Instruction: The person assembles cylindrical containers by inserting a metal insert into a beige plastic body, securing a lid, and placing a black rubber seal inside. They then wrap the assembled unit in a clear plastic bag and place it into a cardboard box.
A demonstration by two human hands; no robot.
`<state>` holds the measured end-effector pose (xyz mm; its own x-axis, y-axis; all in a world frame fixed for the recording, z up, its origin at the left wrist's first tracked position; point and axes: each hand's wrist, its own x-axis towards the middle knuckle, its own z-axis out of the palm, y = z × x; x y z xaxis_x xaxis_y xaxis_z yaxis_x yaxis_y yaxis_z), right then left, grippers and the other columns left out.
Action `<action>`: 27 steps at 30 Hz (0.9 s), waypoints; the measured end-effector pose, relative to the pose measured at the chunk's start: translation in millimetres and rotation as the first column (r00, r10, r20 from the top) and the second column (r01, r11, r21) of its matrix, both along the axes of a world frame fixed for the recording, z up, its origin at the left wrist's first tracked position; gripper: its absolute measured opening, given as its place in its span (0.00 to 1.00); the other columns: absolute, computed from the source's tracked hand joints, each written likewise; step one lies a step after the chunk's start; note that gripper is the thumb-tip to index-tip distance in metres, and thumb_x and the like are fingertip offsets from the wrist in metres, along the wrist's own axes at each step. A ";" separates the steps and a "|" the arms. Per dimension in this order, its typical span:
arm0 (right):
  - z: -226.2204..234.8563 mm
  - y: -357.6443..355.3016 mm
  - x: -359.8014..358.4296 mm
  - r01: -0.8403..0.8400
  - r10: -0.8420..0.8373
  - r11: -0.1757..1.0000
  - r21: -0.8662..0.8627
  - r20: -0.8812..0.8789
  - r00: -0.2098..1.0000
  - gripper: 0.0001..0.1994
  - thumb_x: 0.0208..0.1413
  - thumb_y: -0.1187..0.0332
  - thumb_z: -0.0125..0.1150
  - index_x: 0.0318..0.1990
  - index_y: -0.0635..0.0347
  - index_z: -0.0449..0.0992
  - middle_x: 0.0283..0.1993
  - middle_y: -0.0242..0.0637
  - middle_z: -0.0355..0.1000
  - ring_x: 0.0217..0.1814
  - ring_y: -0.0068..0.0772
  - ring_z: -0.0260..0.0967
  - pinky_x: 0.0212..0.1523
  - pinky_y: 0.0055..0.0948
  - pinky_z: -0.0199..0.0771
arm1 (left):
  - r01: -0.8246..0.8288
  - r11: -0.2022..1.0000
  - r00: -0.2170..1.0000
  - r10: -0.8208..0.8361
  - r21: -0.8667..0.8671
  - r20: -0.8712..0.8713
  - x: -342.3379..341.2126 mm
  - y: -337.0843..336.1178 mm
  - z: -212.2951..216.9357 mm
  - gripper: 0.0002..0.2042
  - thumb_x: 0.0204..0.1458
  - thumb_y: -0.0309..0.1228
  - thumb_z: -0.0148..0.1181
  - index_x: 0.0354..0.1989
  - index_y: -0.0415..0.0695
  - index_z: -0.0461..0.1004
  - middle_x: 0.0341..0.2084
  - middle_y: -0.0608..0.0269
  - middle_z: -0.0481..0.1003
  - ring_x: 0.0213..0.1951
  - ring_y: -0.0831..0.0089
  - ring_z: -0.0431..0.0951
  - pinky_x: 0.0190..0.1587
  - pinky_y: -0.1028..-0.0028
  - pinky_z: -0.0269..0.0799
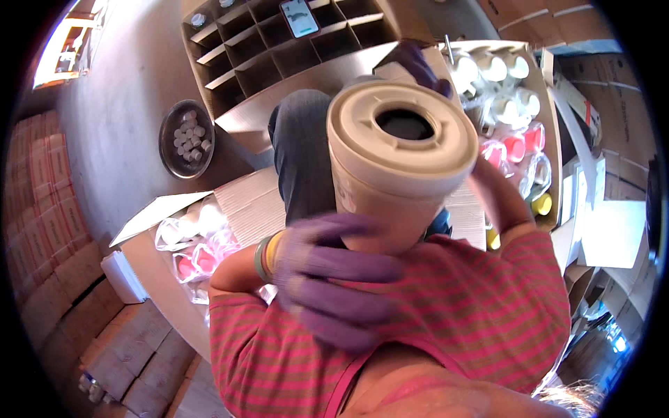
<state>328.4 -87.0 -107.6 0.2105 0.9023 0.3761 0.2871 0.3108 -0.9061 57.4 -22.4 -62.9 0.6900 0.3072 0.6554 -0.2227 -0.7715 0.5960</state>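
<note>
A tall off-white plastic tub (380, 198) fills the middle of the view, between my arms and in front of my striped shirt. Its lid has a round opening, dark inside. My left hand (334, 279), in a purple glove and slightly blurred, lies across the tub's lower end with the fingers stretched and apart. Beyond the tub, a purple glove on my right hand (421, 67) shows at the near edge of the divided carton (275, 83). The tub hides my right wrist, and the fingers cannot be made out clearly.
A phone (300, 19) lies on the carton's dividers. To its left, a metal bowl (165, 146) holds several white caps. Open boxes of capped bottles stand at right (550, 132) and lower left (160, 279). Stacked cartons (45, 188) line the left side.
</note>
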 end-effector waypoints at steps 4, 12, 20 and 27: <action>24.6 -11.5 -32.6 -0.180 0.192 0.978 0.105 -0.124 0.973 0.41 0.65 0.35 0.29 0.66 0.66 0.62 0.72 0.54 0.54 0.75 0.50 0.51 0.73 0.45 0.47 | -0.059 0.991 0.994 0.070 -0.122 0.088 14.0 27.9 10.4 0.44 0.59 0.67 0.34 0.61 0.32 0.65 0.61 0.34 0.64 0.66 0.41 0.60 0.69 0.46 0.47; 47.6 -24.1 -28.6 -0.156 0.241 0.957 0.246 -0.370 0.897 0.37 0.67 0.37 0.33 0.63 0.64 0.65 0.70 0.57 0.56 0.74 0.53 0.53 0.72 0.49 0.49 | -0.062 0.947 0.991 0.095 -0.315 0.091 16.0 30.9 0.4 0.41 0.61 0.64 0.35 0.63 0.33 0.62 0.61 0.36 0.64 0.66 0.41 0.60 0.68 0.47 0.50; 30.1 -13.0 -44.3 -0.176 0.173 0.962 0.209 0.033 0.984 0.31 0.67 0.40 0.36 0.55 0.60 0.71 0.66 0.59 0.61 0.72 0.61 0.54 0.71 0.56 0.48 | 0.155 0.682 0.978 -0.004 -0.715 0.209 16.1 31.1 -42.4 0.31 0.58 0.40 0.58 0.66 0.38 0.58 0.63 0.40 0.62 0.65 0.49 0.63 0.66 0.56 0.60; -23.3 19.1 0.7 0.121 -0.118 0.990 -0.067 0.044 0.992 0.29 0.68 0.51 0.41 0.67 0.63 0.63 0.75 0.51 0.52 0.78 0.46 0.47 0.76 0.43 0.41 | -0.028 0.968 0.999 0.023 -0.248 -0.024 -3.0 -5.0 -5.0 0.34 0.59 0.49 0.53 0.66 0.36 0.59 0.63 0.39 0.62 0.66 0.49 0.61 0.67 0.56 0.56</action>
